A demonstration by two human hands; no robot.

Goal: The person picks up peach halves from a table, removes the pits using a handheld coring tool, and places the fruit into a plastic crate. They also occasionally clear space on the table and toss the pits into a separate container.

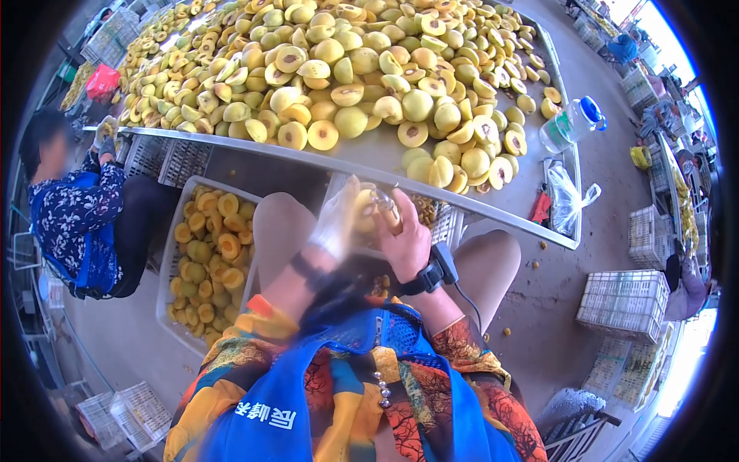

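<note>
My left hand (pixel 334 222), in a white glove and smeared by motion, is closed on a yellow peach half (pixel 363 211) in front of the table edge. My right hand (pixel 408 245) is bare and wrapped round a small pitting tool (pixel 389 211), which meets the fruit. The tool's working end is blurred. Just beyond both hands, a large heap of halved peaches (pixel 350 88), some showing brown pit hollows, lies on the metal table (pixel 362 158). Below the hands a light crate (pixel 336 185) is partly hidden.
At my left stands a crate (pixel 164 285) of peach halves. A person (pixel 77 208) works beyond it. A bottle (pixel 568 127), a plastic bag (pixel 566 204) and a red-handled tool (pixel 540 205) lie at the table's right end. White crates (pixel 623 304) stand at right.
</note>
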